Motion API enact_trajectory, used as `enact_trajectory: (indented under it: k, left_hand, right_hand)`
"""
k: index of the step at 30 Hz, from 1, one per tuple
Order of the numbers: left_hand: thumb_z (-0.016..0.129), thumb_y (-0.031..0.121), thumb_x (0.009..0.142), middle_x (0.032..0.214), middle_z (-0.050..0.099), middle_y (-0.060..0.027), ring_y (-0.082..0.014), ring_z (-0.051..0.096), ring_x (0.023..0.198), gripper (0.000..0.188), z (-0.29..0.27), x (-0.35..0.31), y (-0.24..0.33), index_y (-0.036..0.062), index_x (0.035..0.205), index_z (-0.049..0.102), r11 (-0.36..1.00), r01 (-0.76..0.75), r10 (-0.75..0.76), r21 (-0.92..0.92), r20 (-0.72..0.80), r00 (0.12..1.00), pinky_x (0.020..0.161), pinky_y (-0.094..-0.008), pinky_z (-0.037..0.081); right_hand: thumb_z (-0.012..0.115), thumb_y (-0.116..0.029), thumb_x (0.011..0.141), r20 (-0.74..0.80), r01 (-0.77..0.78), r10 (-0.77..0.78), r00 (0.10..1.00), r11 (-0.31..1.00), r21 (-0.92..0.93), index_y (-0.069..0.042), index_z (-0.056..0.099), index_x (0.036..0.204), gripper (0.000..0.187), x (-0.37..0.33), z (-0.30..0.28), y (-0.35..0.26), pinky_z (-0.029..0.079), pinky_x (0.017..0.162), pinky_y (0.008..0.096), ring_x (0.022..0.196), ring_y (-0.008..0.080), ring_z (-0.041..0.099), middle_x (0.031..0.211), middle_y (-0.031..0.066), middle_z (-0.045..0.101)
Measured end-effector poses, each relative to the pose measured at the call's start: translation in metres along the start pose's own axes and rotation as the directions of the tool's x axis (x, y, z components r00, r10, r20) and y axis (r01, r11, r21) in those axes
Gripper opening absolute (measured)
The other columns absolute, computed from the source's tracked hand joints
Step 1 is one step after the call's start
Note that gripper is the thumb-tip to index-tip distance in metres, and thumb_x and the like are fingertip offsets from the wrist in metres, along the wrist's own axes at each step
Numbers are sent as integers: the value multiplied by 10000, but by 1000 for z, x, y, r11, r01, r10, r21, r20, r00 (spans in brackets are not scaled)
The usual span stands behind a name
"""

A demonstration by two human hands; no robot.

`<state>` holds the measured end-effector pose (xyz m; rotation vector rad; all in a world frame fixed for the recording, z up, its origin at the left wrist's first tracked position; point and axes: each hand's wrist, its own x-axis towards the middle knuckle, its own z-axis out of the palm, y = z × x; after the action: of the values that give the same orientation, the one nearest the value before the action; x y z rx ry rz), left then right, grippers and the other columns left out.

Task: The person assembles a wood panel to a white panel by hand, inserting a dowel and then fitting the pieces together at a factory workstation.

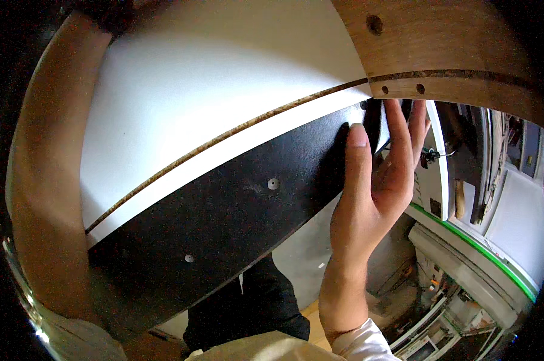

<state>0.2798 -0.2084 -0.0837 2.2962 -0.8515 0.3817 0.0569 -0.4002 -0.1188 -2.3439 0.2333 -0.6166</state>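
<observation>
A white panel (223, 66) with a narrow brown groove runs across the upper view. Below its white edge strip lies a black board (236, 192) with two pale round fittings. At the upper right, a wood-grain panel (452, 42) with several drilled holes meets the white panel's end. My right hand (374, 186) is open at this corner. Its thumb lies against the black board's end, and its spread fingers reach up to the wood-grain panel's lower edge, which hides some fingertips. My left forearm rises along the left side; my left hand (124, 13) is mostly lost in darkness at the top.
Behind my right hand stands a white board (434, 180) with a small dark fitting. A green-edged surface (482, 243) crosses the right side. Cluttered shelves (440, 325) stand at the lower right. My dark-clothed legs show beneath the black board.
</observation>
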Motion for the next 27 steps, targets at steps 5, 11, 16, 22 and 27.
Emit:
enact_trajectory:
  k: [5, 11, 16, 22, 27]
  left_hand:
    - [708, 312, 982, 1074, 751, -147, -231, 718, 984, 357, -25, -15, 14, -3, 1151, 717, 999, 14, -15, -41, -5, 1000, 928, -365, 564]
    - [706, 305, 983, 1088, 758, -151, -226, 724, 976, 356, -19, -9, -10, 3, 1171, 722, 994, -3, 1, -112, -21, 1000, 912, -372, 573]
    - [696, 289, 986, 1092, 759, -158, -229, 726, 974, 340, -27, -5, -10, 9, 1177, 724, 998, -39, 38, -43, -26, 999, 906, -378, 578]
    - [699, 271, 979, 1085, 756, -163, -240, 724, 969, 320, -35, -7, 10, 3, 1151, 727, 993, 86, -84, -78, 26, 996, 913, -371, 570]
    - [699, 251, 976, 1093, 750, -169, -241, 719, 983, 306, -56, -18, 16, -8, 1136, 727, 986, 46, -43, -161, 17, 999, 924, -370, 564]
  right_hand:
    - [651, -50, 979, 21, 20, -23, 1000, 990, 140, 35, 565, 1431, 468, -2, 8, -10, 185, 1248, 427, 1555, 312, 251, 1625, 222, 369]
    - [652, -81, 983, -52, -43, 53, 997, 981, 188, 58, 591, 1388, 433, -3, 11, -21, 267, 1221, 414, 1476, 307, 406, 1598, 231, 411]
    - [594, -118, 998, -3, -94, 97, 995, 977, 191, 37, 516, 1477, 510, -12, 5, -47, 154, 1255, 432, 1554, 316, 258, 1626, 224, 373]
    - [557, -144, 1023, 47, -91, 88, 995, 994, 67, -28, 374, 1585, 602, -23, 17, -61, 16, 1260, 473, 1595, 342, 43, 1715, 178, 168]
    - [561, -169, 1031, 69, -55, 53, 996, 998, 18, -20, 378, 1581, 598, -22, 17, -68, 14, 1258, 474, 1595, 348, 49, 1713, 178, 181]
